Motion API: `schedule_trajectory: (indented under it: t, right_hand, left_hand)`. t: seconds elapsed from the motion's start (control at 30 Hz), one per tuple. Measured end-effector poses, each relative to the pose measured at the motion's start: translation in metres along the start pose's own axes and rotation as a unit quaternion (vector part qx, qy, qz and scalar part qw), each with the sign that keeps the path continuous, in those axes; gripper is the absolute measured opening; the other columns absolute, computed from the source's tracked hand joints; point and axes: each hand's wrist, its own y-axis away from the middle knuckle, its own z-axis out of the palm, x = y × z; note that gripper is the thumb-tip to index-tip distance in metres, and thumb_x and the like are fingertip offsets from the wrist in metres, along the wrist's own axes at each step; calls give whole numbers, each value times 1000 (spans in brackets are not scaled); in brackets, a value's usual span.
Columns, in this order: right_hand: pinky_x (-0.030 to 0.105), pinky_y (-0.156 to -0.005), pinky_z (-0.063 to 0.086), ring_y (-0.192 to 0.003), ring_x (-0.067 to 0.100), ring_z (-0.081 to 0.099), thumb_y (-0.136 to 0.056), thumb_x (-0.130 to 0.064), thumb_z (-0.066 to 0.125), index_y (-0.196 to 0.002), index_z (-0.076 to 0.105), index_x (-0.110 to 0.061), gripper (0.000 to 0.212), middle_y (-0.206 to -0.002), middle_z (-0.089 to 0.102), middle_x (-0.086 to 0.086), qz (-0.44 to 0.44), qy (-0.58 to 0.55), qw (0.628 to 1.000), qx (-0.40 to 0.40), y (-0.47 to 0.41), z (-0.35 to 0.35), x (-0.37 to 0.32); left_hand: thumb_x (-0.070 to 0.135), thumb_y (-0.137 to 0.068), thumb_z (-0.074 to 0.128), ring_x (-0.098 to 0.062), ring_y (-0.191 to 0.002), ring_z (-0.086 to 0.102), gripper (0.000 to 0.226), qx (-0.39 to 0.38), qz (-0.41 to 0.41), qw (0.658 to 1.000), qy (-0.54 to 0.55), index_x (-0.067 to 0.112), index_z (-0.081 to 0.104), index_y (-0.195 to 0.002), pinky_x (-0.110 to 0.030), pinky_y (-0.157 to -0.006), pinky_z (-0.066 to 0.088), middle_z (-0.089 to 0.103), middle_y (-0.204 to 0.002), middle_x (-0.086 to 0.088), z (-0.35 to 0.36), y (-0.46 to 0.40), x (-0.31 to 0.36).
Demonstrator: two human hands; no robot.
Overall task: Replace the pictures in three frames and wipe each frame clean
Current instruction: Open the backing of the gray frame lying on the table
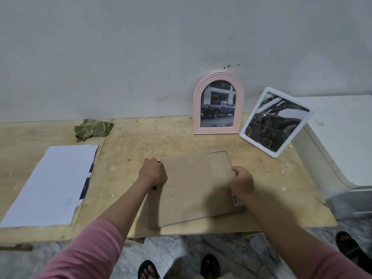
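A brown backing board (pixel 193 188) lies flat on the plywood table (pixel 128 141), with a thin frame edge showing at its far corner and near side. My left hand (pixel 153 174) grips its left edge, my right hand (pixel 241 179) its right edge. A pink arched frame (pixel 218 103) with a truck picture leans upright against the wall. To its right a white rectangular frame (pixel 276 121) with a dark picture stands tilted. White sheets of paper (pixel 50 184) lie face down at the left. A green cloth (pixel 92 128) is crumpled at the back left.
A grey wall rises behind the table. A white surface (pixel 342 137) adjoins the table's right side. Below the near edge is a marble floor with sandalled feet (pixel 209 266) on it.
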Motion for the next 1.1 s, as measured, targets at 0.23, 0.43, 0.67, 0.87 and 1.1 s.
schedule_trajectory:
  t: [0.23, 0.43, 0.67, 0.87, 1.1]
  right_hand:
    - [39, -89, 43, -106, 40, 56, -81, -4, 50, -113, 62, 3, 34, -110, 62, 24, 5, 11, 1000, 8, -4, 5, 5]
    - [37, -83, 44, -102, 38, 57, -70, -20, 41, -108, 64, -1, 49, -106, 64, 21, 1, 16, 1000, 2, -2, 4, 4]
    - [37, -85, 44, -103, 37, 57, -64, -26, 35, -107, 65, -3, 58, -108, 64, 19, -9, 1, 1000, 5, -2, 1, 4]
    - [34, -91, 42, -109, 34, 56, -68, -29, 37, -114, 64, -4, 58, -114, 63, 17, -13, -13, 1000, -13, -2, -4, 7]
    - [31, -91, 41, -108, 33, 56, -65, -27, 34, -116, 64, -2, 64, -112, 63, 19, -50, 14, 998, -46, -2, -10, 10]
  left_hand:
    - [14, -92, 44, -29, -79, 55, 22, 9, 13, 1000, -4, 9, 39, -71, -33, -60, 38, 54, -88, -16, -6, 2, 0]
    - [12, -86, 50, -32, -75, 57, 29, -28, 23, 999, 8, 10, 36, -61, -29, -51, 35, 57, -74, -15, -21, 2, 2]
    - [14, -89, 47, -24, -85, 48, 11, -64, 23, 992, 108, 7, 43, -97, -29, -61, 36, 49, -84, -4, -29, 4, -1]
    - [17, -95, 44, -24, -86, 45, 8, -51, 20, 980, 191, 9, 45, -96, -29, -71, 34, 48, -83, -2, -24, 0, -9]
    - [16, -96, 46, -30, -100, 50, 19, -24, 0, 982, 186, 2, 51, -107, -28, -77, 34, 54, -114, -18, -18, -3, -8]
